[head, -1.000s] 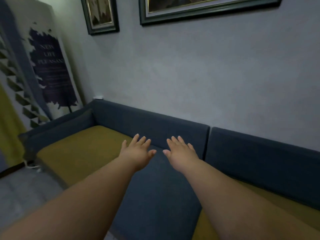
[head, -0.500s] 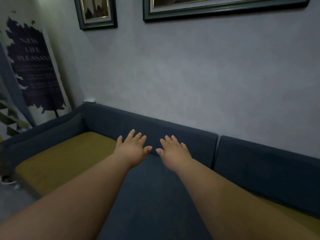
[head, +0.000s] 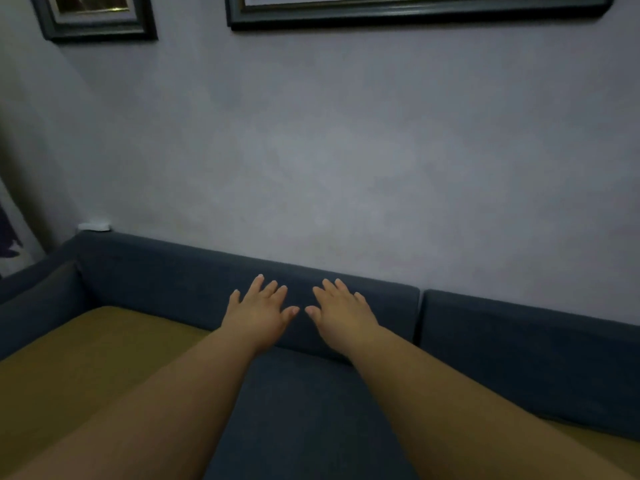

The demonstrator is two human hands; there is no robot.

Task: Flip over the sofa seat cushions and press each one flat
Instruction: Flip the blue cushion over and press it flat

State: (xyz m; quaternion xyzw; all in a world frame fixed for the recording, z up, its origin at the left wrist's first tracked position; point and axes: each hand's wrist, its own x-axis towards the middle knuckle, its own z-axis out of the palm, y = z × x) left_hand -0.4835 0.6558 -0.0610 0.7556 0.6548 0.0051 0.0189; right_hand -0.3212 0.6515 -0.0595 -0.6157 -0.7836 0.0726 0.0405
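A dark blue seat cushion [head: 304, 410] lies between my forearms on the mustard-yellow sofa seat [head: 86, 355]. My left hand [head: 259, 315] and my right hand [head: 341, 315] reach forward side by side with fingers straight and spread, palms down, at the cushion's far edge where it meets the blue backrest [head: 180, 282]. Neither hand holds anything. Whether the palms touch the fabric cannot be told. A strip of yellow seat [head: 602, 452] shows at the lower right.
A second blue backrest section [head: 526, 348] runs along the right. The sofa's blue armrest [head: 38, 296] closes the left end. A grey wall [head: 346, 150] rises behind, with two framed pictures [head: 100, 15] at the top. A small white object [head: 94, 226] sits on the backrest corner.
Both hands have slid forward along the blue cushion toward the backrest, staying spread. The view has moved closer to the sofa and turned right, leaving the banner at the left mostly out of frame.
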